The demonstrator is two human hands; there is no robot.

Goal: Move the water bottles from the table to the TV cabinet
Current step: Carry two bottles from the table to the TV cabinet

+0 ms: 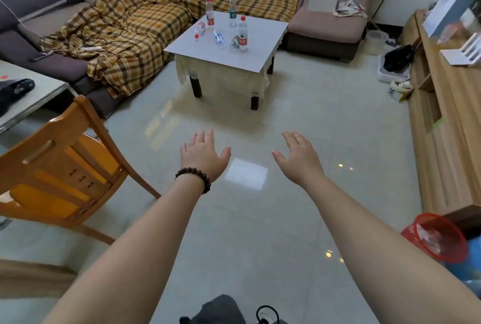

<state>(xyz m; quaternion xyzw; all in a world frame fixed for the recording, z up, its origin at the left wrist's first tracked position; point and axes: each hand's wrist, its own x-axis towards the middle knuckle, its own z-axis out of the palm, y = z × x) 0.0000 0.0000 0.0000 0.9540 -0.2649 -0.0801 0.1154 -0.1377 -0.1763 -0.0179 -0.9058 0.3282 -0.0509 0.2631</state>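
Several clear plastic water bottles rest on a small square table [256, 59] across the room. Three stand upright: a red-capped one [209, 13] at the back left, a green-labelled one [232, 12] behind, and a red-labelled one [243, 35] at the front. Others lie on their sides, among them a red-capped bottle [200, 31] and a clear one [219, 37]. The long wooden TV cabinet [442, 146] runs along the right wall. My left hand [201, 154] and my right hand [299, 154] are stretched out over the floor, palms down, fingers spread, holding nothing, far from the table.
A wooden chair [62, 165] stands at my left, beside a grey table edge [31, 100]. Sofas with a plaid blanket [135, 29] wrap around the bottle table. A red bin [440, 236] sits on the floor at the cabinet's near end. Boxes [450, 9] stand on the cabinet's far part.
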